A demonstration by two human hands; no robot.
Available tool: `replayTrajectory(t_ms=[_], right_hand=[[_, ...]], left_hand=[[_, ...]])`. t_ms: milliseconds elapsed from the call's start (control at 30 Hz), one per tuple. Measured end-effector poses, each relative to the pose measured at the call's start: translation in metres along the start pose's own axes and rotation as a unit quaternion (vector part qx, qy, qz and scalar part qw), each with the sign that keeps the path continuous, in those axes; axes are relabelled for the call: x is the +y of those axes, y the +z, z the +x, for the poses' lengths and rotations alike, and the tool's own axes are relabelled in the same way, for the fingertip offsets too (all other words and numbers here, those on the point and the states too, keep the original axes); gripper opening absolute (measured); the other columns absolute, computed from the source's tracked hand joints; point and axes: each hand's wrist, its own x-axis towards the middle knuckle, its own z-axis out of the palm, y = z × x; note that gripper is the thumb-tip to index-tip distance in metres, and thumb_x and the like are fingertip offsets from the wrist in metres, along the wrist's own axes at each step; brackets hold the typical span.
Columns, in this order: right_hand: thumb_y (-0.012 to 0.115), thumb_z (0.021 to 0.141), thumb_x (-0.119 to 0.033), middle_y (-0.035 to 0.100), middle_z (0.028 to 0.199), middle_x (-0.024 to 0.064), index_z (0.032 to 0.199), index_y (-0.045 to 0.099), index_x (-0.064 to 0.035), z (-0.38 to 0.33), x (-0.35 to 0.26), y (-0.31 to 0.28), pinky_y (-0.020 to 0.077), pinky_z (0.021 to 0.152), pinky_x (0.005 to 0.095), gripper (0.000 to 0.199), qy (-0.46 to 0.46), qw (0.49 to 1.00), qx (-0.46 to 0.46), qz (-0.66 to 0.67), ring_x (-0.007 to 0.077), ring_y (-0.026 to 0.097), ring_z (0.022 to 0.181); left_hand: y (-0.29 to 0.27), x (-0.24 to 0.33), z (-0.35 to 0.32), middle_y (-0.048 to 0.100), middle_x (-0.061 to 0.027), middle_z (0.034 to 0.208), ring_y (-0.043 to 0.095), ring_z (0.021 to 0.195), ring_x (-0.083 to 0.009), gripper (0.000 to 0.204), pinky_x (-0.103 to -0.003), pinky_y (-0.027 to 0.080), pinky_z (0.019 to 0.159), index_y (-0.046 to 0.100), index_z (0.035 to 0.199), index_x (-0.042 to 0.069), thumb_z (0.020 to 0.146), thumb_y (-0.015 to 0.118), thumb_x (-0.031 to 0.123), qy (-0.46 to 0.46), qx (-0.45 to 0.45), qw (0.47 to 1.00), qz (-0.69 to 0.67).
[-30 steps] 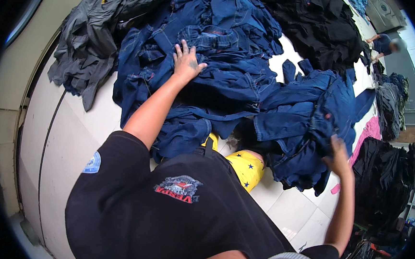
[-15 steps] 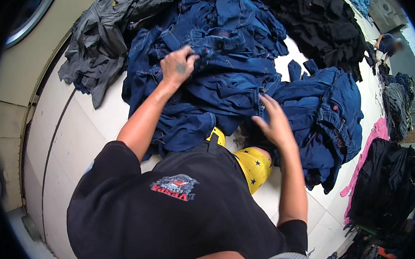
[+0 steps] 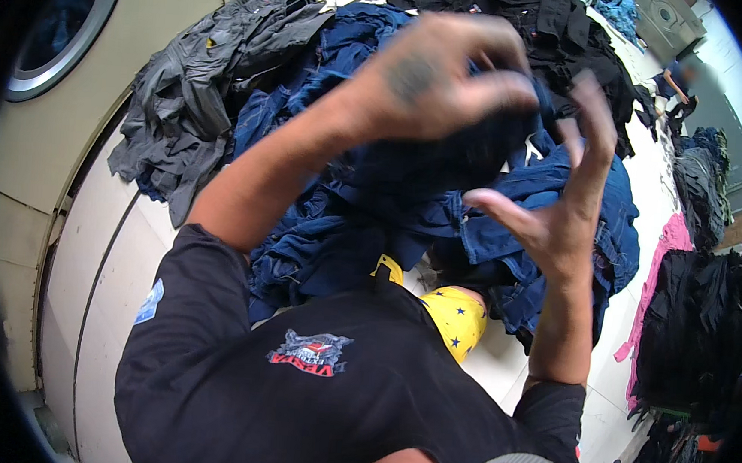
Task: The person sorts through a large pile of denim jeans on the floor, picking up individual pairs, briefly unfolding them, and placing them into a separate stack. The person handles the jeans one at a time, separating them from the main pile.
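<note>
My left hand (image 3: 450, 82) is raised over the heap, blurred, its fingers curled round the upper part of a dark blue denim garment (image 3: 458, 156). The garment hangs bunched below it; whether it is trousers I cannot tell. My right hand (image 3: 559, 193) is open beside it, thumb and fingers spread, with nothing in it. Under both hands is a heap of blue denim clothes (image 3: 307, 227), close in front of my legs. More denim (image 3: 617, 214) lies at the right of the heap.
A grey garment pile (image 3: 187, 90) lies left, near a cream machine with a round door (image 3: 74, 47). Black clothes (image 3: 566, 30) are heaped behind. Right are a pink cloth (image 3: 666, 252), more black clothes (image 3: 696, 323) and, farther off, a person (image 3: 676, 81). The floor is pale tile (image 3: 137, 258).
My left hand has lifted the denim garment off the heap and carried it up and to the right. My right hand has risen and moved right, fingers spreading.
</note>
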Motion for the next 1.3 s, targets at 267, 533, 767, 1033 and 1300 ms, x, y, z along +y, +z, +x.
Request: replayTrajectory(t_ms=[267, 533, 767, 1033, 1300], right_hand=[[0.085, 0.075, 0.004, 0.070, 0.119, 0.0090, 0.121, 0.062, -0.0005, -0.006, 0.006, -0.031, 0.0508, 0.103, 0.0335, 0.051, 0.195, 0.970, -0.143, 0.018, 0.0199, 0.066, 0.116], [0.085, 0.073, 0.010, 0.074, 0.130, 0.0135, 0.098, 0.053, -0.0031, -0.036, 0.020, -0.087, 0.0535, 0.102, 0.0336, 0.042, 0.129, 0.984, -0.118, -0.035, 0.0240, 0.071, 0.111], [0.106, 0.045, -0.042, 0.052, 0.158, 0.0203, 0.127, 0.059, -0.0033, 0.027, -0.036, -0.126, 0.0427, 0.122, 0.0514, 0.102, 0.061, 0.945, -0.264, -0.185, 0.0405, 0.047, 0.151], [0.085, 0.085, -0.002, 0.073, 0.133, 0.0161, 0.143, 0.059, 0.0067, 0.049, 0.006, -0.110, 0.0573, 0.109, 0.0405, 0.064, 0.352, 0.897, -0.175, 0.202, 0.0237, 0.072, 0.120], [0.074, 0.103, -0.033, 0.074, 0.132, 0.0140, 0.146, 0.063, -0.0034, 0.262, 0.176, -0.290, 0.0528, 0.108, 0.0406, 0.053, 0.090, 0.922, -0.056, -0.371, 0.0245, 0.071, 0.117]], left_hand=[[0.050, -0.057, -0.087, 0.054, -0.0196, 0.159, 0.049, 0.150, -0.0360, 0.081, -0.054, 0.037, 0.125, 0.065, 0.140, 0.004, 0.084, 0.086, 0.058, -0.118, -0.190, 0.974, 0.037], [0.025, -0.077, -0.099, 0.067, -0.0120, 0.119, 0.066, 0.114, -0.0220, 0.064, -0.037, 0.053, 0.103, 0.059, 0.139, 0.005, 0.078, 0.077, 0.013, -0.097, -0.273, 0.950, -0.112], [-0.015, -0.013, 0.058, 0.072, -0.0050, 0.100, 0.065, 0.097, -0.0147, 0.039, -0.030, 0.053, 0.090, 0.073, 0.116, -0.001, 0.090, 0.072, 0.027, -0.165, -0.165, 0.948, -0.219], [0.008, 0.013, 0.096, 0.063, -0.0023, 0.076, 0.056, 0.066, -0.0108, 0.072, -0.030, 0.049, 0.063, 0.081, 0.102, 0.002, 0.104, 0.059, 0.070, -0.146, -0.017, 0.979, -0.139], [0.004, -0.281, -0.109, 0.060, -0.0365, 0.147, 0.061, 0.140, -0.0415, 0.111, -0.046, 0.048, 0.116, 0.057, 0.148, -0.010, 0.082, 0.077, 0.077, -0.503, 0.079, 0.844, 0.167]])
